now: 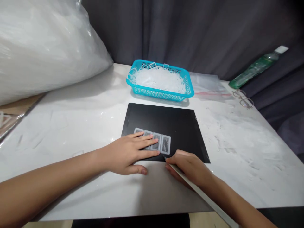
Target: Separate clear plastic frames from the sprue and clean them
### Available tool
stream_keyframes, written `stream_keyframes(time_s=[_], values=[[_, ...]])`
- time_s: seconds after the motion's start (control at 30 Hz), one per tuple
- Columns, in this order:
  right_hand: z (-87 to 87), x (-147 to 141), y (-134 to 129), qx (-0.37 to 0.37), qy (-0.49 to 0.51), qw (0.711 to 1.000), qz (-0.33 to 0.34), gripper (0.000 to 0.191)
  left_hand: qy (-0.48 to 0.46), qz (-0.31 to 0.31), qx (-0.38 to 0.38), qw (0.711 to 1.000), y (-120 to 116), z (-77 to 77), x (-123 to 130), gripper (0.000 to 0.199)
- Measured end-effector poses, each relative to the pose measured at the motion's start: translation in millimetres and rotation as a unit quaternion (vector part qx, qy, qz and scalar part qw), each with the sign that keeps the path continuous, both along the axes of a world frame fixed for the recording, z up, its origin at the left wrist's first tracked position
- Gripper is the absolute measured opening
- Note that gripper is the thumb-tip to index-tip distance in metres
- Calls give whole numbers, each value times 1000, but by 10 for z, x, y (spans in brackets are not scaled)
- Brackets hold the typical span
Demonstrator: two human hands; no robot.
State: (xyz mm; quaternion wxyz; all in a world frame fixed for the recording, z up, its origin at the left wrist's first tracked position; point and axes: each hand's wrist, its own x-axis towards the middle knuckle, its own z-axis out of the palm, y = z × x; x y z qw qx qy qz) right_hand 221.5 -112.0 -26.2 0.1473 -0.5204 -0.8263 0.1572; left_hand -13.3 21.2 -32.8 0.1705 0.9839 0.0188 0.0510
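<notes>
My left hand lies flat with fingers spread. It rests on a row of translucent plastic frames, covering much of them. They lie on a black mat, and the rightmost frame is fully exposed beside my fingertips. Just to the right, my right hand is closed around a long, pale, slim tool with a dark pointed tip. That tip is at the mat's front edge, near the rightmost frame's lower corner. The tool's long end runs back along my right forearm; its exact kind is unclear.
Behind the mat stands a blue basket heaped with white plastic pieces. A large, full plastic bag bulges at the left. Clear bags, glasses and a green bottle are at the right. Translucent scraps litter the white table.
</notes>
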Motion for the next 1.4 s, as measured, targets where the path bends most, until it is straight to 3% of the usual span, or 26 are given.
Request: stream_keyframes(time_s=[0.13,0.3,0.47,1.0,1.2,1.4], values=[[-74,-31,38,106,-94,990,-3,25,13,1,-7,1000,1,1,-4,58],[-97,-37,32,152,-101,983,-14,14,6,5,-21,1000,-10,-1,-9,59],[-98,-37,34,152,-46,987,5,9,5,8,-28,1000,-17,-4,-3,60],[-117,-75,27,177,-58,982,-6,14,-40,7,-59,997,-20,-34,0,57],[-196,-67,23,158,-27,985,-64,18,-50,12,-59,997,-24,-53,-17,56],[-10,247,76,232,14,951,-205,9,-34,18,-56,998,-27,-39,-8,53]])
